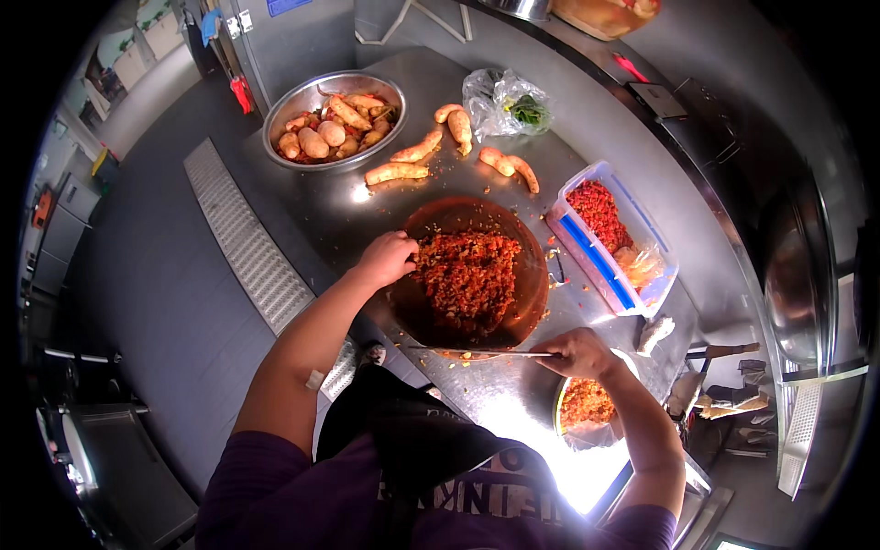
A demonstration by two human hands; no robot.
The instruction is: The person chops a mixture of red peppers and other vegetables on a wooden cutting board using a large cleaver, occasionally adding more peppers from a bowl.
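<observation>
A heap of chopped red chili mixture (471, 278) lies on a round brown chopping board (529, 275) in front of me. My left hand (388, 260) rests at the heap's left edge with its fingers curled; what is under the fingertips is hidden. In my right hand (581, 352) is the handle of a knife (481, 352), seen edge-on. Its blade lies level across the near rim of the board, pointing left. Below my right forearm, a round container (560, 405) holds more chopped mixture, partly covered by the arm.
A steel bowl (268, 141) of tubers stands at the far left of the steel table (330, 227). Several loose tubers (399, 173) lie beyond the board. A plastic bag (485, 103) with greens sits behind them. To the right is a plastic box (653, 240) of chopped red chili.
</observation>
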